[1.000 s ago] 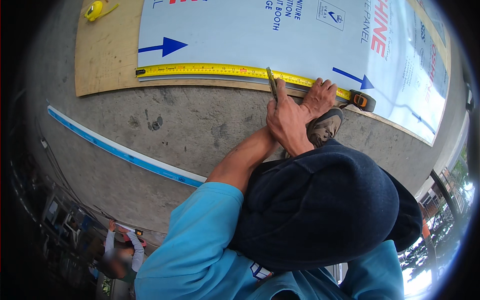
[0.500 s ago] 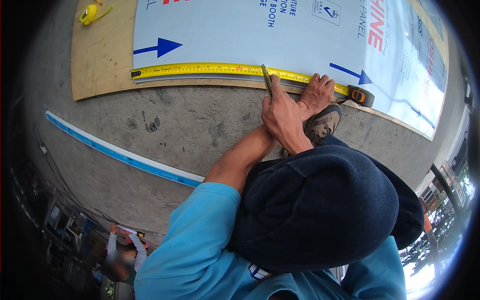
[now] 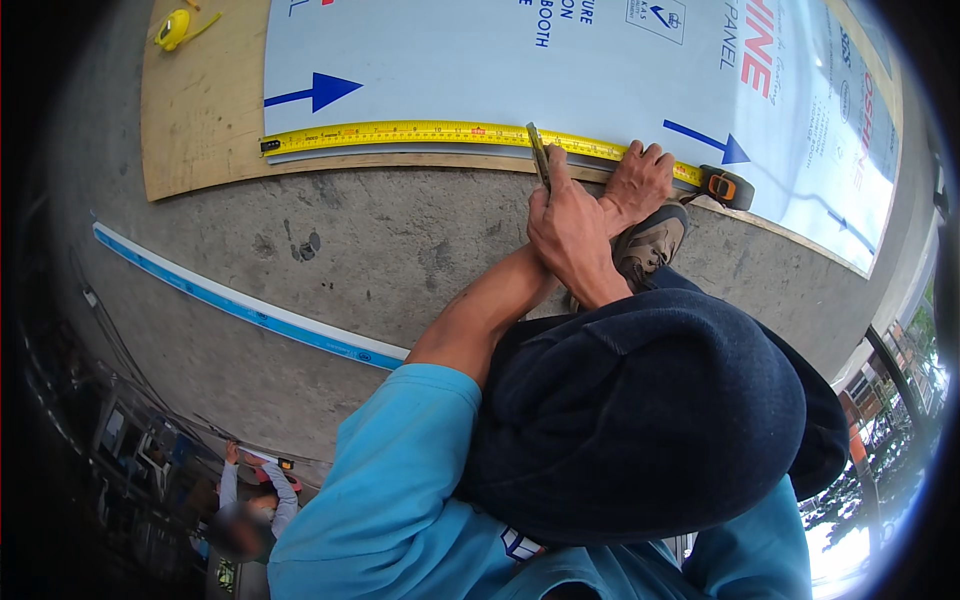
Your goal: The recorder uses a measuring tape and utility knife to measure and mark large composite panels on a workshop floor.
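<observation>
A yellow tape measure (image 3: pixel 390 133) lies stretched along the near edge of a large pale blue film-covered panel (image 3: pixel 420 60). Its hooked end is at the panel's left corner, and its dark case with orange sits at the right. My left hand (image 3: pixel 637 187) presses bent fingers on the tape near the case. Crossing over the left wrist, my right hand (image 3: pixel 572 225) is closed round a slim, flat metal tool (image 3: pixel 540 155). The tool's tip touches or hovers just over the tape; I cannot tell which. Most of my right forearm is hidden under a dark blue cap (image 3: pixel 640 420).
The panel rests on a plywood sheet (image 3: pixel 205 130) with a second yellow tape measure (image 3: pixel 174 30) on it. A long blue-and-white strip (image 3: pixel 250 310) lies on the concrete floor (image 3: pixel 330 235). My shoe (image 3: pixel 652 245) is close to the panel. Another person (image 3: pixel 258 505) works at lower left.
</observation>
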{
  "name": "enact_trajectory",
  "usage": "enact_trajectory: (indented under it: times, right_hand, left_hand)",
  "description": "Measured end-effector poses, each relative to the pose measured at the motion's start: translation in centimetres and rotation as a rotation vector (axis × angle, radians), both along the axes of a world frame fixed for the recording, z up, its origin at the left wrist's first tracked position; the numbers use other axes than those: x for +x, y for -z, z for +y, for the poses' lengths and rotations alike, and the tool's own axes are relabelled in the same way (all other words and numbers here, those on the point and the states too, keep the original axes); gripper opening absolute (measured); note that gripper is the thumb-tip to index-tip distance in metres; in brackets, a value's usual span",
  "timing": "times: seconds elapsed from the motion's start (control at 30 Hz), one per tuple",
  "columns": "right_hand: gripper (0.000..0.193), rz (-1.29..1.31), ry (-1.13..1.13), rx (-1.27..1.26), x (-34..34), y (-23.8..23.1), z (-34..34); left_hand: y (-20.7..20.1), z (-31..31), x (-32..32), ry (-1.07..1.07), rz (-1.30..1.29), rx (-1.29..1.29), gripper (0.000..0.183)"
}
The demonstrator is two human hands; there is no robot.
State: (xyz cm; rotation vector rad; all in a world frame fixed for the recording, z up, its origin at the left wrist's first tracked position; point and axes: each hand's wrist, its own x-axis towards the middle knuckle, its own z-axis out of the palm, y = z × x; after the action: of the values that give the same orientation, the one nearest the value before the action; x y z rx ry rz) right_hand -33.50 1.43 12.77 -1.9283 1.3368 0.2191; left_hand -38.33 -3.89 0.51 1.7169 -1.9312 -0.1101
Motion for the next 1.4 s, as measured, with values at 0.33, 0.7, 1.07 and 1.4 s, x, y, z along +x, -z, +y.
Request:
enact_trajectory:
  times: [0.33, 0.7, 1.07, 1.4]
  right_hand:
    - [0.053, -0.013, -0.002, -0.008, -0.03, 0.25, -0.09]
    - [0.053, -0.035, -0.001, -0.002, -0.01, 0.28, -0.27]
    - [0.053, -0.050, 0.006, 0.007, 0.13, 0.27, -0.16]
    - [0.051, 0.039, -0.065, -0.003, 0.68, 0.23, -0.24]
  left_hand:
    - [-0.05, 0.11, 0.04, 0.005, -0.032, 0.010, 0.012]
    - [0.09, 0.09, 0.12, 0.011, -0.013, 0.003, 0.011]
    - [0.14, 0.31, 0.18, 0.015, -0.013, 0.006, 0.012]
    - [-0.14, 0.06, 0.24, 0.014, 0.005, 0.011, 0.013]
